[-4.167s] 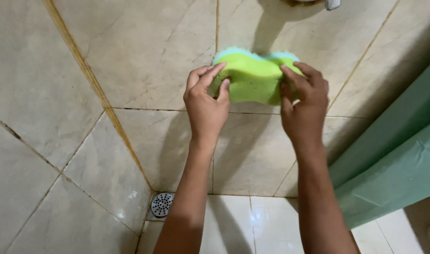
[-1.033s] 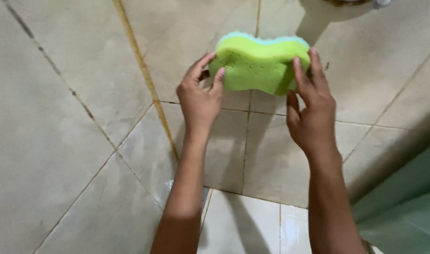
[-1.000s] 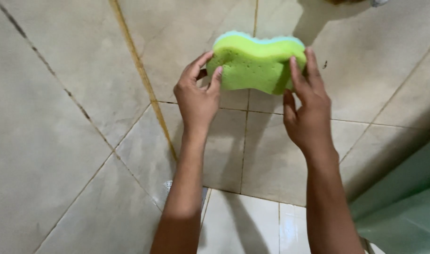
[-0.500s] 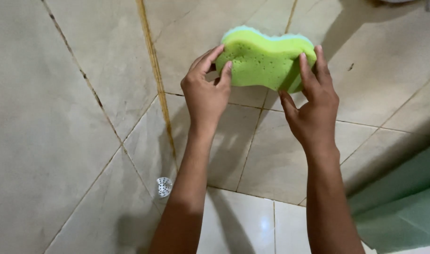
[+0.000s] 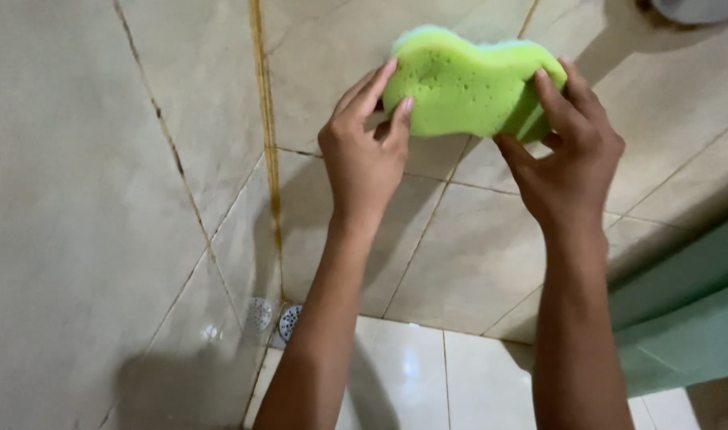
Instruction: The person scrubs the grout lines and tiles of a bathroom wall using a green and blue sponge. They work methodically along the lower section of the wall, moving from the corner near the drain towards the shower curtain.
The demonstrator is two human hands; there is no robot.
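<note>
Arms reach out from the bottom of the view, both bare, both stretched forward and slightly upward toward a tiled wall, with the wrists nearly straight. One left hand (image 5: 364,155) and one right hand (image 5: 571,159) hold a single bright green, wavy-edged foam sponge (image 5: 467,84) between them, flat against the beige glazed wall tiles (image 5: 101,159). The left hand grips the sponge's left end, its fingers (image 5: 372,87) lying up along the sponge's edge and the thumb pressed onto the green face. The right hand grips the right end, thumb spread low beneath the sponge, fingers curled over the far side so that only their backs show. Both hands are closed on the sponge, not open. A thin paler, bluish layer shows along the sponge's top edge, and small pores dot its face. The sponge sits high in the view, near the corner where two wall faces meet along a brownish stained grout line (image 5: 260,119). Lower down, at the foot of that corner, one round metal floor drain (image 5: 288,321) sits on the glossy white floor tiles (image 5: 411,374), with its reflection just beside it in the wall tile. One green panel (image 5: 682,318) stands at the right edge, well apart from the sponge.
</note>
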